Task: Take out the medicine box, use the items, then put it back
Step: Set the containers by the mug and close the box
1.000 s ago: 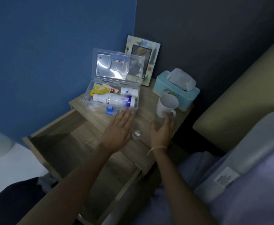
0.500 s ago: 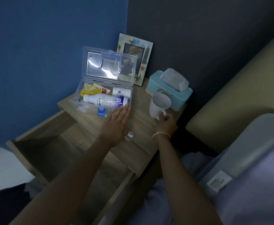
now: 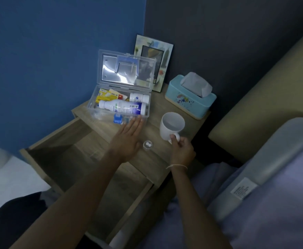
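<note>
A clear plastic medicine box (image 3: 148, 108) stands on the wooden nightstand with its lid (image 3: 125, 71) up. Inside lie a large white bottle (image 3: 122, 108), a smaller white bottle (image 3: 139, 97) and a yellow packet (image 3: 105, 95). My left hand (image 3: 129, 139) lies flat on the tabletop, fingers straight, fingertips at the box's front wall. A small clear cup with two white pills (image 3: 147, 145) sits between my hands. My right hand (image 3: 181, 150) grips the handle of a white mug (image 3: 172, 125), which tilts slightly.
The nightstand's drawer (image 3: 71, 159) is pulled open below my left arm. A picture frame (image 3: 158, 62) leans on the wall behind the box. A blue tissue box (image 3: 190, 97) stands at the back right. A bed with a padded headboard (image 3: 263, 108) lies to the right.
My right hand has closed on the mug's handle and pulled the mug a little toward me. My left hand has stayed flat by the box.
</note>
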{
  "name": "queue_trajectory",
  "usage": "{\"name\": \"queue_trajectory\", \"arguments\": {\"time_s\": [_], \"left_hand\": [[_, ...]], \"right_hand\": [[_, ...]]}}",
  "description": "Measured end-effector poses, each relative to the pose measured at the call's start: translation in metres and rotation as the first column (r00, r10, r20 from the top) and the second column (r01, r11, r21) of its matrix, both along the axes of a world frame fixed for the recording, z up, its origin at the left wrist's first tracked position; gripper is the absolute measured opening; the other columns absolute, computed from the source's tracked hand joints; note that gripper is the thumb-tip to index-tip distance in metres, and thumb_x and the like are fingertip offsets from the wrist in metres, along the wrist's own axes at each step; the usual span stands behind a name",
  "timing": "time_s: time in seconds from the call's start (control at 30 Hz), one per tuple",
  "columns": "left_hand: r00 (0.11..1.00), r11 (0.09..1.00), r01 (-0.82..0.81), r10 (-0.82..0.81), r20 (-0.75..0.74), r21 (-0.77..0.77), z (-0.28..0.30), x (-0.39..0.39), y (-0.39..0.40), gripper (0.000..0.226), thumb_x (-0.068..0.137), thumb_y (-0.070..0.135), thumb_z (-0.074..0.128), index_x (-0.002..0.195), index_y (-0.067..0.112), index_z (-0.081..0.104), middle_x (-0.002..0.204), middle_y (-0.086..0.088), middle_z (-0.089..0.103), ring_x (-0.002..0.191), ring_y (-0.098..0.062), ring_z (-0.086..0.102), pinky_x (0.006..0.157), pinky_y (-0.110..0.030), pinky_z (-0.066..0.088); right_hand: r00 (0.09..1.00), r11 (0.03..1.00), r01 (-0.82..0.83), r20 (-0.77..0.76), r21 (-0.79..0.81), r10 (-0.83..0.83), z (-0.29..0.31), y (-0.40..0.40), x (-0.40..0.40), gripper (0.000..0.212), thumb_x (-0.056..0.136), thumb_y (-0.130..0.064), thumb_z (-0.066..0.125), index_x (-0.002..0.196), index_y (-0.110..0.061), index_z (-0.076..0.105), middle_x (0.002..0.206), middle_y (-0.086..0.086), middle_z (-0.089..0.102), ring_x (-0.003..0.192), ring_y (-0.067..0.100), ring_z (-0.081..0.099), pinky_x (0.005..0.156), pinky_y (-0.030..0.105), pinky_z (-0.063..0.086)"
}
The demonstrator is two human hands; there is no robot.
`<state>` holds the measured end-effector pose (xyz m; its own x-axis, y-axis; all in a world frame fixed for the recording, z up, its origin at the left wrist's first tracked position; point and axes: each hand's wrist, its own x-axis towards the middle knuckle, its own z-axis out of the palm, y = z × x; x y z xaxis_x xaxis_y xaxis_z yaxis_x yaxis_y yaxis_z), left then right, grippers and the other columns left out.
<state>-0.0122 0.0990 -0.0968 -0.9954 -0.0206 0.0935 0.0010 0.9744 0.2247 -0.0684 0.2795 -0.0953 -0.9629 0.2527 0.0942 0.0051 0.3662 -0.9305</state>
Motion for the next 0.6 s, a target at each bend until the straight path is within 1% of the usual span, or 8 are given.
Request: {"name": "queue_trajectory", "arguments": {"time_s": [0.07,0.13,0.2,0.33,0.47,0.6], "left_hand": [[1.0,1.0,-0.024,0.024,0.001,0.0,-0.004,0.009,0.0,0.068,0.098,0.032,0.034,0.147,0.015,-0.01,0.158,-0.004,-0.011,0.146,-0.018,-0.01,0.119,-0.035,-0.004],[0.999,0.999,-0.04,0.04,0.0,0.011,-0.006,0.017,0.0,0.065,0.099,0.034,0.031,0.149,0.012,-0.003,0.16,-0.007,-0.004,0.145,-0.016,-0.01,0.118,-0.033,-0.004],[0.999,0.999,-0.043,0.043,0.004,0.014,-0.007,0.025,0.0,0.064,0.099,0.035,0.029,0.15,0.011,0.0,0.161,-0.008,-0.001,0.146,-0.016,-0.008,0.118,-0.033,-0.003],[0.998,0.998,-0.059,0.059,0.02,0.016,-0.008,0.037,0.001,0.062,0.1,0.036,0.026,0.15,0.012,-0.002,0.161,-0.007,-0.004,0.148,-0.019,-0.004,0.119,-0.035,0.0],[0.997,0.998,-0.065,0.064,0.05,0.024,-0.009,0.047,0.005,0.067,0.097,0.031,0.033,0.15,0.012,-0.004,0.161,-0.008,-0.005,0.148,-0.02,-0.005,0.12,-0.037,0.002],[0.995,0.997,-0.072,0.07,0.073,0.024,-0.008,0.053,0.008,0.071,0.095,0.032,0.037,0.15,0.011,-0.004,0.16,-0.009,-0.007,0.148,-0.021,-0.007,0.12,-0.037,0.001]], "right_hand": [[1.0,1.0,-0.002,-0.008,0.007,0.002,-0.002,0.002,0.01,0.021,0.079,-0.024,0.075,0.08,-0.004,0.068,0.072,0.004,0.068,0.067,0.012,0.059,0.062,0.018,0.041],[1.0,1.0,-0.013,-0.014,-0.001,0.013,-0.005,0.004,0.02,0.02,0.079,-0.024,0.075,0.078,-0.005,0.068,0.072,0.005,0.069,0.067,0.013,0.061,0.061,0.016,0.04],[0.999,1.0,-0.019,-0.039,0.008,0.02,-0.006,0.006,0.029,0.019,0.079,-0.024,0.075,0.076,-0.007,0.068,0.069,0.004,0.069,0.065,0.014,0.061,0.059,0.013,0.04],[0.999,1.0,-0.007,-0.047,0.027,0.009,-0.009,0.009,0.042,0.02,0.08,-0.026,0.075,0.076,-0.008,0.068,0.071,0.007,0.071,0.066,0.017,0.063,0.062,0.025,0.046],[0.998,0.998,-0.014,-0.055,0.056,0.017,-0.011,0.01,0.051,0.019,0.08,-0.026,0.075,0.076,-0.008,0.068,0.072,0.007,0.072,0.066,0.016,0.063,0.061,0.021,0.042],[0.998,0.998,-0.031,-0.045,0.047,0.033,-0.012,0.01,0.054,0.021,0.081,-0.027,0.074,0.081,-0.007,0.068,0.076,0.008,0.074,0.069,0.016,0.066,0.063,0.022,0.046]]}}
